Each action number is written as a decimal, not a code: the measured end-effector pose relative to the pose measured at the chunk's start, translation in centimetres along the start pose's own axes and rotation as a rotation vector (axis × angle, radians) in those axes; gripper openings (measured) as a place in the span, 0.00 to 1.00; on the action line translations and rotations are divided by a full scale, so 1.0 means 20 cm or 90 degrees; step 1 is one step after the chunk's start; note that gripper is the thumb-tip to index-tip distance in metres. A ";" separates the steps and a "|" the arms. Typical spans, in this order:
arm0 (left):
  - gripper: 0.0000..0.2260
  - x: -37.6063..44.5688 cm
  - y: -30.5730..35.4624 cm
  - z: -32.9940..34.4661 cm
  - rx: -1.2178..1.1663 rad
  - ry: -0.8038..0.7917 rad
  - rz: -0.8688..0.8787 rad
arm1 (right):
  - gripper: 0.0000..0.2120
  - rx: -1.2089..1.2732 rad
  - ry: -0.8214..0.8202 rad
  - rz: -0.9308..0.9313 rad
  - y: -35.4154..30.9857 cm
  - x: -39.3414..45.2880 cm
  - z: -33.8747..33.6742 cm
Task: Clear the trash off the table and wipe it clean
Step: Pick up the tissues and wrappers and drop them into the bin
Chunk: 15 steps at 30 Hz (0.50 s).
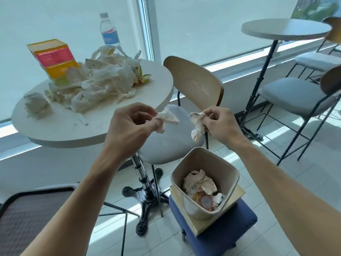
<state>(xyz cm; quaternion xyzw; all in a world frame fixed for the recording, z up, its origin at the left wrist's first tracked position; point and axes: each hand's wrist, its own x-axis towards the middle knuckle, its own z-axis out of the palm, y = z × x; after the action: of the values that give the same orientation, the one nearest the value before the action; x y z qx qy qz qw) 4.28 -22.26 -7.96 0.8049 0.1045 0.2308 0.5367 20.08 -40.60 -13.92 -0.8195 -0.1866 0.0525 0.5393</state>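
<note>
Pinching a crumpled tissue apiece, the left hand [127, 122] and right hand [219, 124] hung clear of the bench [60, 130], the waste bin [204, 183] lying toward six o'clock, nearer the right hand and almost beneath its tissue [197, 126].

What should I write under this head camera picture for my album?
Both hands, left and right, hold crumpled tissues above the bin; more trash waits on the table.

My tissue heap [99, 85] hides the bottle's [108, 32] base and the carton's [53, 60] lower corner, and the bottle's label is too blurred to read.
</note>
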 end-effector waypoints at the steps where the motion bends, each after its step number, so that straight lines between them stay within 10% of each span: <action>1: 0.06 -0.01 -0.01 0.04 -0.002 -0.005 -0.010 | 0.04 -0.020 -0.022 0.019 0.05 -0.02 -0.02; 15: 0.05 -0.04 -0.37 0.48 0.113 -0.149 -0.134 | 0.10 -0.094 -0.180 0.081 0.18 -0.09 -0.16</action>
<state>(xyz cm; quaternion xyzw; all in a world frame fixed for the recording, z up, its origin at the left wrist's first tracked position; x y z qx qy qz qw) 8.72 -27.43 -17.97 0.8552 0.1452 0.0675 0.4930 20.32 -45.23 -16.13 -0.8517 -0.2114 0.1872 0.4414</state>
